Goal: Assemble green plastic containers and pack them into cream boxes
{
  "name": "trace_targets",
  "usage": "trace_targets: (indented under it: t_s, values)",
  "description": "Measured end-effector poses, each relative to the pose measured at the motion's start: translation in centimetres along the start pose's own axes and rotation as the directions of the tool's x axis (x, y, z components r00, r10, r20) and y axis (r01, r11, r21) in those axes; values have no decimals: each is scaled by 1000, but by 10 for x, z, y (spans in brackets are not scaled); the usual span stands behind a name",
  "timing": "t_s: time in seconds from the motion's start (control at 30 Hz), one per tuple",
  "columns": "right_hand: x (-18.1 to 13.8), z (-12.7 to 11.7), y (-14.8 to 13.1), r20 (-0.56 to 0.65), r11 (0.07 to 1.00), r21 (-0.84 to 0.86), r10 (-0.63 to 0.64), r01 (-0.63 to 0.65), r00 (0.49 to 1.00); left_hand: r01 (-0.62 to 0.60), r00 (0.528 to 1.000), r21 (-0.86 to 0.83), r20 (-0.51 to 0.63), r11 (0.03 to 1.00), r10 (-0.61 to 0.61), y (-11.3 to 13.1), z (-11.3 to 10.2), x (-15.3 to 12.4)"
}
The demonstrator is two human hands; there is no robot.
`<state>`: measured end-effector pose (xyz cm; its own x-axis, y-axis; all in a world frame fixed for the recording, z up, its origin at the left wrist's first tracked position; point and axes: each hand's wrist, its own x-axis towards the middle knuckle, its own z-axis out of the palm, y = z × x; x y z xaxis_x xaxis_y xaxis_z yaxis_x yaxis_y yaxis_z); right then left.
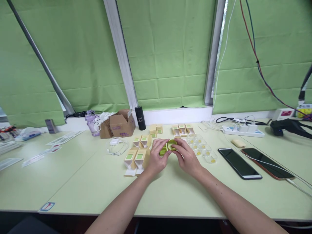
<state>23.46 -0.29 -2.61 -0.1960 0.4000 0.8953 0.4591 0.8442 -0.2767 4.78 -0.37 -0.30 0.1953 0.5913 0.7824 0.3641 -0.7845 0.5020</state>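
Above the middle of the table, both hands grip a small green case [172,145] that shows two hollow square parts side by side. My left hand [157,156] is closed on its left part, thumb in front and fingers behind. From the other side my right hand [188,156] pinches the right part, its fingertips at the rim. Whether the two parts are joined is hidden by the fingers. Just left of my left hand stand several open cream cartons [140,156] with green labels. Clear plastic cups [200,147] with yellow spots lie right of my right hand.
More small cartons [182,130] stand behind the hands. Farther back are a brown cardboard box [122,124], a black bottle [140,118] and a purple bottle [91,124]. Two phones [240,163] [266,163], a power strip [243,130] and cables occupy the right side.
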Motion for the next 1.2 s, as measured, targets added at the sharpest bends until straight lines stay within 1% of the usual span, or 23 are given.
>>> trace_targets:
  t_s: [0.13, 0.27, 0.4, 0.5, 0.6, 0.7, 0.8, 0.9, 1.03, 1.1, 1.2]
  values:
    - [0, 0, 1, -4, 999, 1, 43, -43, 999, 60, 998, -36, -30, 998, -61, -2, 2, 0]
    - [0, 1, 0, -3, 993, 56, 101, -101, 995, 158, 985, -89, -56, 983, -163, -7, 3, 0]
    - [1, 2, -1, -20, 969, 141, 205, -201, 978, 201, 976, -110, -62, 973, -208, -11, 4, 1]
    - [3, 2, -2, -30, 928, 219, 317, -303, 948, 191, 980, -122, -38, 974, -197, -11, 4, 1]
    - [4, 2, -1, -5, 857, 324, 424, -400, 906, 158, 987, -104, -16, 982, -160, -9, 4, 0]
    - [4, 4, 0, 37, 768, 433, 508, -472, 860, 114, 993, -9, -15, 993, -114, -8, 4, -1]
    - [5, 6, 1, 76, 682, 500, 579, -533, 812, 67, 998, 112, -24, 991, -65, -7, 4, -2]
    - [6, 6, 0, 114, 628, 521, 619, -577, 777, 1, 1000, 199, 27, 980, -7, -8, 5, -3]
    - [8, 6, -4, 149, 612, 522, 620, -594, 770, -65, 994, 240, 101, 969, 42, -11, 7, -5]
    - [8, 6, -5, 158, 618, 516, 612, -593, 775, -62, 994, 239, 99, 969, 39, -12, 8, -5]
    - [8, 4, -5, 136, 643, 493, 608, -586, 782, -9, 998, 206, 58, 978, -3, -12, 8, -4]
